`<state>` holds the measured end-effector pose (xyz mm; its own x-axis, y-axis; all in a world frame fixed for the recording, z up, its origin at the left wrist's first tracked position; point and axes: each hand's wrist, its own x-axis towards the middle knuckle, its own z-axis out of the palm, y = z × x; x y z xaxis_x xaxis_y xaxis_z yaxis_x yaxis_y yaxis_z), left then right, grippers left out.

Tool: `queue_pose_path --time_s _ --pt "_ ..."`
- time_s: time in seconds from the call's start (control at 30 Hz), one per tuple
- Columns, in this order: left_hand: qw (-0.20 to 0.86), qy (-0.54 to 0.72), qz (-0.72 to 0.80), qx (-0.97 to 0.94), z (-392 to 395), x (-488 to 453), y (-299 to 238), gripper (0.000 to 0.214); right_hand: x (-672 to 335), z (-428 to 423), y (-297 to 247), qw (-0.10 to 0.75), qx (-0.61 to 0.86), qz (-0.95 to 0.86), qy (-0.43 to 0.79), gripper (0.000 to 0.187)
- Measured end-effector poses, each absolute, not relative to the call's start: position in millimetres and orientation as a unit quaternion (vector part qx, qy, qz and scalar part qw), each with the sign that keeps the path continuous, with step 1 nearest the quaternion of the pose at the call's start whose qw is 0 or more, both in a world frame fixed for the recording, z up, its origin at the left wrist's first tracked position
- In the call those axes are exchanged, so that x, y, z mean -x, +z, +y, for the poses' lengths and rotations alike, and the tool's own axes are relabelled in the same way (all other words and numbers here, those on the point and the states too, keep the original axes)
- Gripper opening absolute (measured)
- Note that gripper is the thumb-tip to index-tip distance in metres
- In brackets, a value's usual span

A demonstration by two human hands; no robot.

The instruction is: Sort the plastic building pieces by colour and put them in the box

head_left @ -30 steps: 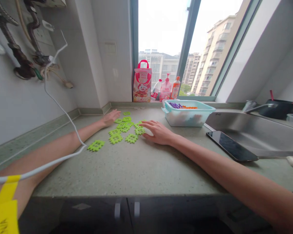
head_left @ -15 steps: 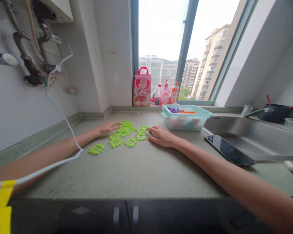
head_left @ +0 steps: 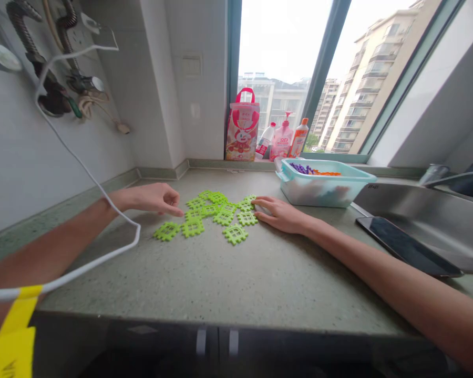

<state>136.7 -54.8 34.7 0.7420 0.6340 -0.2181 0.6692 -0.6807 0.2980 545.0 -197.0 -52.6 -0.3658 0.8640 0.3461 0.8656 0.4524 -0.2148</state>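
Several bright green interlocking plastic building pieces (head_left: pixel 209 210), square with window-like openings and notched edges, lie spread on the counter between my hands. Some overlap at the back of the group. Left of them, my left hand (head_left: pixel 153 199) hovers with its fingers loosely curled in, and nothing shows in its grasp. One separate green piece (head_left: pixel 166 231) lies in front of that hand. On the right, my right hand (head_left: pixel 278 214) rests low with fingers stretched out and apart, its tips at the edge of the rightmost green pieces (head_left: pixel 247 218).
A light-blue tub (head_left: pixel 327 190) with purple and orange pieces stands behind my right hand. Beside the sink (head_left: pixel 425 210) lies a phone (head_left: pixel 405 247). A white cable (head_left: pixel 98 257) crosses over my left forearm. A bag (head_left: pixel 242 131) and bottles (head_left: pixel 281 140) line the windowsill.
My left hand has drawn back left off the green pieces, its fingers now curled. The pieces lie more spread out, one nearer the front. My right hand's fingers have straightened. The view has shifted.
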Motion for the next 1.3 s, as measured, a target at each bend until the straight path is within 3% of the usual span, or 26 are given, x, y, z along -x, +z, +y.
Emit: queue_pose_path --time_s 0.1,0.2,0.47,0.63,0.8,1.1,1.3 --pt "0.316 -0.147 0.349 -0.870 -51.8 -128.3 30.9 0.048 -541.1 -201.4 -49.9 0.206 0.543 -0.814 -0.014 0.045" --pt "0.388 -0.143 0.322 -0.851 -52.1 -131.4 19.6 0.045 -537.5 -204.3 -46.9 0.198 0.575 -0.793 -0.033 0.046" --pt "0.328 -0.014 0.319 -0.889 -63.6 -154.7 6.9 0.042 -546.6 -204.0 -41.6 0.198 0.586 -0.784 -0.049 0.029" --pt "0.361 -0.046 0.300 -0.882 -65.8 -152.6 12.9 0.052 -559.3 -199.6 -38.9 0.178 0.565 -0.806 -0.009 0.026" --pt "0.333 -0.059 0.283 -0.897 -69.3 -153.5 18.3 0.052 -562.4 -201.7 -34.2 0.177 0.590 -0.785 -0.066 0.033" --pt "0.376 -0.041 0.272 -0.885 -55.0 -144.7 13.6 0.046 -547.0 -209.5 -23.4 0.322 0.572 -0.744 -0.126 0.037" --pt "0.397 0.109 0.233 -0.881 -67.6 -160.6 4.0 0.048 -532.8 -214.9 -20.6 0.354 0.514 -0.775 -0.105 0.033"
